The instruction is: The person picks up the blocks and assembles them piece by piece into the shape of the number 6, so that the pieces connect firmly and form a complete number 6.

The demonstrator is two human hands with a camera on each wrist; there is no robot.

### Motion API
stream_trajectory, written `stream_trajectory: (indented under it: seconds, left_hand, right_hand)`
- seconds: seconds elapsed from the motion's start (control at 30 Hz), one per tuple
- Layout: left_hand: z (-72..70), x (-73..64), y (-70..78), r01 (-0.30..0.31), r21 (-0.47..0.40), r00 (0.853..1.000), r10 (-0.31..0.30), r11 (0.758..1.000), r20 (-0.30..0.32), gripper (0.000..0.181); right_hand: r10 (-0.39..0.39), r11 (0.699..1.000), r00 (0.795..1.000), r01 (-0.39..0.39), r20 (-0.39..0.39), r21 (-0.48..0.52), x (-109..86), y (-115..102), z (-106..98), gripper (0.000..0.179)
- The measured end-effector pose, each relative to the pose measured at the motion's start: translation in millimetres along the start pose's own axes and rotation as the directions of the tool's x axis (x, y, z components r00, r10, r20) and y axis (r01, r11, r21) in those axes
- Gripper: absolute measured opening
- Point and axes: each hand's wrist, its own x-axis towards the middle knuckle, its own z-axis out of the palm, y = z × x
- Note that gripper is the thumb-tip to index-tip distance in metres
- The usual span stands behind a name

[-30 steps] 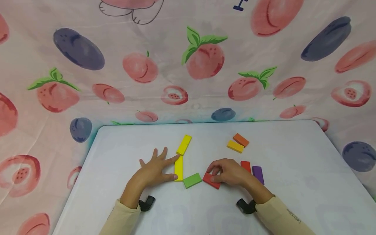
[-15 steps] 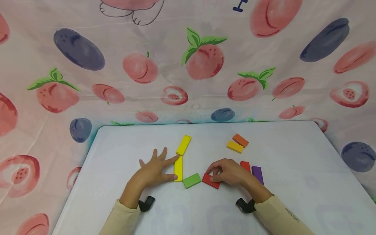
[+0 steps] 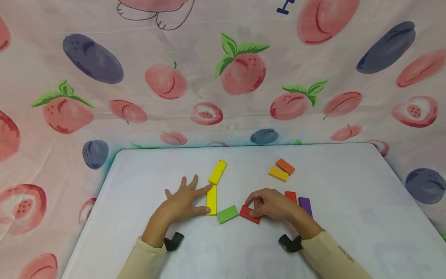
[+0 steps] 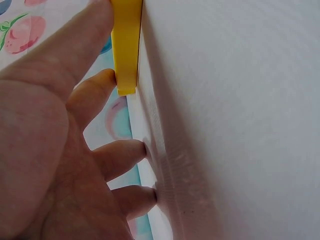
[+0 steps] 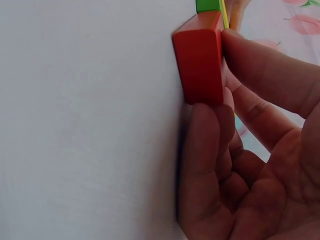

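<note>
My left hand [image 3: 182, 201] has its fingers spread, the thumb on the lower end of a long yellow block [image 3: 211, 200] and the index fingertip near its upper end. A second yellow block [image 3: 218, 172] slants away from that upper end. In the left wrist view, the thumb and a finger meet the side of a yellow block [image 4: 126, 50]. At its lower right, a green block [image 3: 228, 214] lies angled. Beside the green one, my right hand [image 3: 275, 205] pinches a red block [image 3: 246, 214], whose end face [image 5: 201, 67] shows in the right wrist view.
Another red block [image 3: 291, 197] and a purple block [image 3: 306, 208] lie just beyond the right wrist. Farther back are an orange block [image 3: 285, 166] and an amber block [image 3: 278, 174], side by side. Behind the white table [image 3: 348, 182] hangs a fruit-patterned cloth [image 3: 237, 112].
</note>
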Motion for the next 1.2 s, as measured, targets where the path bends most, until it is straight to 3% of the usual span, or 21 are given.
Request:
stream_trajectory:
  seconds: [0.6,1.2]
  left_hand:
    - [-1.5,-0.3,0.8,-0.007,-0.004,1.000,0.007,1.000,0.003,0.073]
    - [-2.5,-0.4,0.8,-0.002,-0.005,1.000,0.002,1.000,0.014,0.073]
  right_hand:
    - [0.034,0.999,0.999,-0.034,-0.008,0.000,-1.1,-3.3,-1.1,0.019]
    - [0.020,1.000,1.000,-0.020,0.021,0.019,1.1,3.3,-3.3,0.020]
